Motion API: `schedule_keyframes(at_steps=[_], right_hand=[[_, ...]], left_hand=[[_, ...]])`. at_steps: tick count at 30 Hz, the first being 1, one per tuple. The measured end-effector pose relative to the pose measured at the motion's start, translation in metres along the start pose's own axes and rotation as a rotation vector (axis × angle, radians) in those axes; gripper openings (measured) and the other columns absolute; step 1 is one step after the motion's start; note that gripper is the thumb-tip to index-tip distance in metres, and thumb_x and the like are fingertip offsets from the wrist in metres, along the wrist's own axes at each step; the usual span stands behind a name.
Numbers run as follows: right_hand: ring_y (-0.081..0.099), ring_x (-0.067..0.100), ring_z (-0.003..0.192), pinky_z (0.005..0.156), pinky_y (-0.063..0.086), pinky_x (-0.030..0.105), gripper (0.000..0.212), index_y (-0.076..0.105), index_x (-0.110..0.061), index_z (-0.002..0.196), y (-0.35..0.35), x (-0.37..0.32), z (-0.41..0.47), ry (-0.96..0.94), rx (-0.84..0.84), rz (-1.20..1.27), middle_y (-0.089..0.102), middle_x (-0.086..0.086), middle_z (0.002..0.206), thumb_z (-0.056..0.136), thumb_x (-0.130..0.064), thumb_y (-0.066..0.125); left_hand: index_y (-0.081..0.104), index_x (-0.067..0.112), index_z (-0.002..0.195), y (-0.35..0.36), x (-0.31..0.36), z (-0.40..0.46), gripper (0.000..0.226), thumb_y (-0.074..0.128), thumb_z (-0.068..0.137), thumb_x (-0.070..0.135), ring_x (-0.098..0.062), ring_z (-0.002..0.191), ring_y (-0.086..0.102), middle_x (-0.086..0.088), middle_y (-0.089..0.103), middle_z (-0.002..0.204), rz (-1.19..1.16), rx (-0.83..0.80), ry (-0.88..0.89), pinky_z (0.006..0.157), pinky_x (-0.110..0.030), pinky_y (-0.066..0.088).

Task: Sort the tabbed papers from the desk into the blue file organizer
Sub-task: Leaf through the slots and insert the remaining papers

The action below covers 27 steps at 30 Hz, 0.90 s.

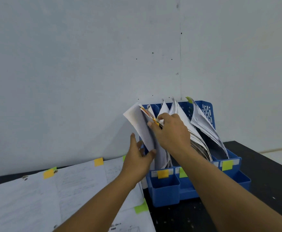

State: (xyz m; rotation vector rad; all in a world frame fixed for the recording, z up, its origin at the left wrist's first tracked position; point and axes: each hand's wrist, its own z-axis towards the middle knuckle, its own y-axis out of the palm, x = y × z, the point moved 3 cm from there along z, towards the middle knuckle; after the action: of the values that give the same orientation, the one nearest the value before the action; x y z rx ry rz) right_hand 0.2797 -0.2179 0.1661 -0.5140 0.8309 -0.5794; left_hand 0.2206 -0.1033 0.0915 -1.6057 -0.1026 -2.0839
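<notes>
Against a pale wall, blue file organizer [194, 178] on dark counter [262, 164]: left hand [139, 158] holds filed sheets aside, right hand [170, 129] pinches an orange-tabbed paper [155, 120] into the leftmost slot; next, seat it, then fetch from tabbed papers [61, 190] lying beside.

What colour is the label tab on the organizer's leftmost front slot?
Orange-yellow label tab on the blue file organizer, clearest in the head view.

Blue organizer, white papers, black bench

Blue file organizer [204, 114] has slotted walls; white papers [36, 198] carry orange and green tabs; orange tab [155, 121] at the right grip [170, 131]; black bench [262, 173].
</notes>
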Motion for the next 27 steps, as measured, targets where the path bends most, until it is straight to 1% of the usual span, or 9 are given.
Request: schedule_keyframes(at_steps=[1, 3, 5, 8, 12, 15, 18, 23, 27], right_hand=[[0.056, 0.021, 0.096, 0.072, 0.042, 0.031, 0.049, 0.054, -0.025, 0.127, 0.001, -0.002, -0.004, -0.014, 0.003, -0.004, 0.051, 0.004, 0.123, 0.093, -0.060, 0.052], [0.058, 0.024, 0.103, 0.075, 0.046, 0.032, 0.054, 0.051, -0.024, 0.131, 0.005, -0.006, -0.014, -0.042, 0.020, -0.002, 0.046, 0.005, 0.130, 0.092, -0.062, 0.052], [0.057, 0.024, 0.109, 0.078, 0.049, 0.034, 0.061, 0.048, -0.023, 0.136, 0.009, -0.011, -0.025, -0.074, 0.058, 0.004, 0.040, 0.005, 0.137, 0.091, -0.063, 0.054], [0.057, 0.024, 0.107, 0.071, 0.050, 0.032, 0.060, 0.051, -0.022, 0.136, 0.016, -0.024, -0.046, -0.179, 0.145, 0.048, 0.042, 0.006, 0.136, 0.090, -0.059, 0.058], [0.056, 0.020, 0.103, 0.067, 0.042, 0.026, 0.046, 0.057, -0.020, 0.130, 0.041, -0.049, -0.084, -0.352, 0.151, 0.159, 0.051, 0.003, 0.124, 0.093, -0.046, 0.063], [0.057, 0.018, 0.105, 0.074, 0.048, 0.030, 0.042, 0.057, -0.024, 0.131, 0.070, -0.058, -0.113, -0.356, 0.002, 0.214, 0.053, -0.002, 0.121, 0.094, -0.044, 0.061], [0.056, 0.018, 0.111, 0.085, 0.051, 0.037, 0.043, 0.056, -0.027, 0.132, 0.103, -0.061, -0.137, -0.291, -0.224, 0.204, 0.052, -0.005, 0.125, 0.095, -0.047, 0.059], [0.045, 0.018, 0.126, 0.100, 0.043, 0.034, 0.048, 0.049, -0.030, 0.140, 0.136, -0.050, -0.166, -0.198, -0.588, -0.012, 0.050, -0.002, 0.137, 0.097, -0.050, 0.054], [0.041, 0.019, 0.128, 0.106, 0.037, 0.034, 0.052, 0.046, -0.030, 0.143, 0.146, -0.043, -0.181, -0.176, -0.674, -0.106, 0.050, -0.003, 0.140, 0.097, -0.052, 0.052]], left_hand=[[0.008, 0.031, 0.151, -0.007, -0.001, -0.009, 0.086, 0.068, 0.089, 0.023, -0.005, 0.121, 0.049, 0.017, 0.039, 0.139, 0.010, -0.018, -0.015, 0.078, -0.012, 0.049], [0.013, 0.029, 0.153, -0.026, -0.011, -0.025, 0.089, 0.072, 0.086, 0.027, -0.011, 0.133, 0.041, 0.014, 0.036, 0.144, 0.059, 0.002, -0.044, 0.092, -0.019, 0.045], [0.033, 0.028, 0.148, -0.052, -0.024, -0.040, 0.075, 0.073, 0.085, 0.028, -0.011, 0.133, 0.042, 0.010, 0.042, 0.146, 0.155, 0.053, -0.061, 0.102, -0.025, 0.039], [0.056, 0.032, 0.126, -0.090, -0.040, -0.066, 0.043, 0.071, 0.086, 0.029, -0.010, 0.126, 0.049, 0.012, 0.055, 0.130, 0.273, 0.113, -0.084, 0.102, -0.027, 0.042], [0.063, 0.032, 0.117, -0.138, -0.060, -0.099, 0.031, 0.069, 0.087, 0.031, -0.012, 0.120, 0.051, 0.017, 0.052, 0.117, 0.415, 0.205, -0.161, 0.096, -0.024, 0.041], [0.061, 0.028, 0.120, -0.162, -0.074, -0.118, 0.032, 0.067, 0.089, 0.029, -0.005, 0.118, 0.048, 0.014, 0.054, 0.124, 0.518, 0.230, -0.188, 0.092, -0.015, 0.033], [0.059, 0.025, 0.124, -0.179, -0.089, -0.134, 0.036, 0.066, 0.089, 0.029, -0.008, 0.122, 0.048, 0.010, 0.054, 0.131, 0.595, 0.229, -0.223, 0.095, -0.014, 0.033], [0.057, 0.024, 0.127, -0.182, -0.111, -0.154, 0.039, 0.064, 0.090, 0.036, -0.015, 0.137, 0.035, 0.006, 0.049, 0.136, 0.717, 0.150, -0.236, 0.113, -0.025, 0.026], [0.052, 0.026, 0.134, -0.180, -0.120, -0.163, 0.043, 0.055, 0.094, 0.041, -0.016, 0.144, 0.023, 0.006, 0.040, 0.148, 0.803, 0.116, -0.216, 0.118, -0.029, 0.014]])
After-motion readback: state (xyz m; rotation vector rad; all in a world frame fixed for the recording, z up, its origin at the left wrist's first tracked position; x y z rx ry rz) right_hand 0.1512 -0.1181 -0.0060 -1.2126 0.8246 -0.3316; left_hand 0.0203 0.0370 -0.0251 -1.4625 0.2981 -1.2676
